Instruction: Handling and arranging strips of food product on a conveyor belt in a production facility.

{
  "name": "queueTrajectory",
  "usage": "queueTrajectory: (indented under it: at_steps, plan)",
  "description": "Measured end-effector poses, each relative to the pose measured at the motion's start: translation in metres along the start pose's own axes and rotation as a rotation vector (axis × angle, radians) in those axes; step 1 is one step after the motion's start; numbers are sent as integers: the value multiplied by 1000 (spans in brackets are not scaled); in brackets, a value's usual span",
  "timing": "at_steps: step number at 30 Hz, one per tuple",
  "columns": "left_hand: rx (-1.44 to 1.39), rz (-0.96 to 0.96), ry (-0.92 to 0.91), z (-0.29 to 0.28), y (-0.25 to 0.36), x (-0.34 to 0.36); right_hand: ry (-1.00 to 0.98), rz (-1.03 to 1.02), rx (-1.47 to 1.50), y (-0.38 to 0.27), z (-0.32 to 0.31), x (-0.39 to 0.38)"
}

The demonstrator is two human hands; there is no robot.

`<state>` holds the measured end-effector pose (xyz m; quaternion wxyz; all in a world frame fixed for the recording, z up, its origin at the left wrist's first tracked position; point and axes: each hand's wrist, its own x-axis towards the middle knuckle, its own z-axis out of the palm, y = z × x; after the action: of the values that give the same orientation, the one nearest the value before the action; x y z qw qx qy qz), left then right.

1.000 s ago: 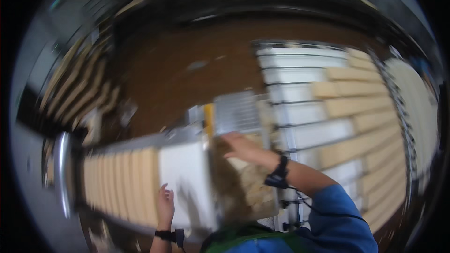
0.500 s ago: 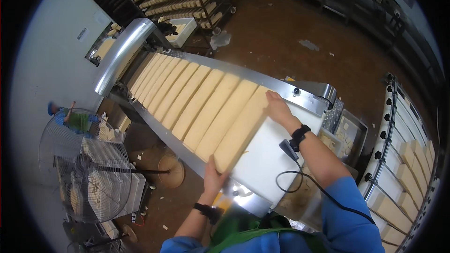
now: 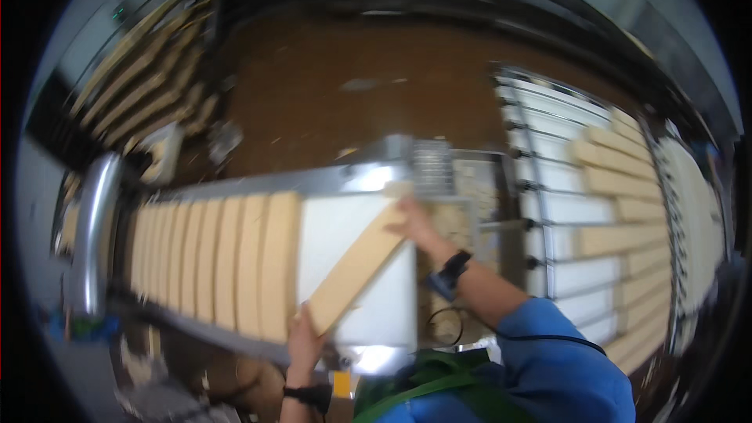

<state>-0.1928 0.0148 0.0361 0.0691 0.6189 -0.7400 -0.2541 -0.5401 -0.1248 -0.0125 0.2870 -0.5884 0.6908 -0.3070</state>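
A long, pale-yellow block [image 3: 354, 272] slants over the white conveyor belt [image 3: 388, 305], held at its two ends. My left hand [image 3: 304, 341] grips its near end, fingers closed around it. At the far end, my right hand [image 3: 415, 223] is closed on the same block. To the left, a row of similar blocks [image 3: 227, 262] lies side by side on the belt. The blocks are plain and smooth; motion blur hides their exact material. Both wrists wear black bands, and a black cable trails from the right one.
Right of the belt stands a white frame [image 3: 548, 188] with dark rods and several blocks on it. Metal trays [image 3: 474, 180] with scraps sit between belt and frame. A curved metal hood [image 3: 98, 227] spans the belt's left end. A loaded rack [image 3: 149, 82] stands far left.
The end block has come away from the row and moved right, turned at an angle in both hands. The view has swung right, showing more of the white frame.
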Motion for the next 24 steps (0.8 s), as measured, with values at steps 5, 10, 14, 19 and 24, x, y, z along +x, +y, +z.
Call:
queueTrajectory:
  at_steps: [5, 10, 14, 19, 24]
  plan:
    - [49, -123, 5, 14, -3, 29, 17, -77, 157, -22, -31, -84]
    - [62, 106, -19, 7, 62, 72, -8, 21, 31, 0, -103, -109]
    - [31, 218, 107, 0, 169, 103, 243, -15, -98, 28, -190, -116]
    - [-162, 560, 152, 12, 285, 143, 434, -139, -160, 104, -309, -133]
    - [-279, 656, -48, 57, 395, 169, 450, 340, 245, 204, -389, -172]
